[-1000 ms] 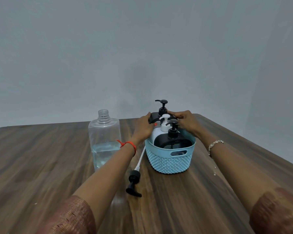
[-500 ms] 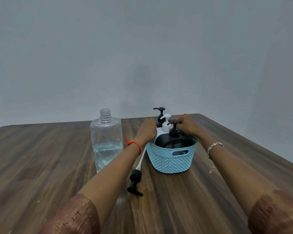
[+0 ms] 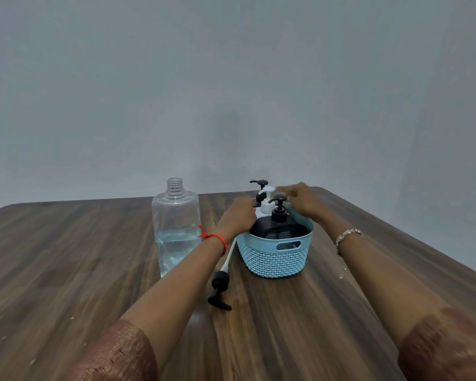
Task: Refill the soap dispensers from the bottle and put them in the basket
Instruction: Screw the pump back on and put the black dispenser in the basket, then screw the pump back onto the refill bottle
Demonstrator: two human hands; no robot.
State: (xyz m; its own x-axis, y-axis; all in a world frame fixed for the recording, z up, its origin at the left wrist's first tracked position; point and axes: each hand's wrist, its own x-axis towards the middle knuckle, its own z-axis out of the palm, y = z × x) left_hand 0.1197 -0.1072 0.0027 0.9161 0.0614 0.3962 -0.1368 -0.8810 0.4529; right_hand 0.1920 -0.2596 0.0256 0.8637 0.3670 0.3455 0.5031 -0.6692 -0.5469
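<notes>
So the light blue woven basket sits a bit right of centre on the wooden table, and all three dispensers are standing upright inside it: a black dispenser at the near side, a white dispenser behind it, and another black-pump dispenser at the far end, mostly hidden. They're packed tight, pretty much touching each other.

The left hand is curled against the basket's left rim and the near black dispenser's shoulder. Fingers are hidden on the far side, so I can't tell if it's actually gripping. The right hand is over the far right rim, fingers reaching toward the pump tops; it's motion-blurred, so can't tell whether it's closed on anything either.

The clear refill bottle stands just left of the left forearm, cap off, roughly half full of clear liquid. A loose black pump head with its white tube lies on the table between bottle and basket — the tube runs up under the left wrist.

Room-wise: lots of bare tabletop to the left and in front. The right table edge slants fairly close past the basket, and the far edge is just behind it.
</notes>
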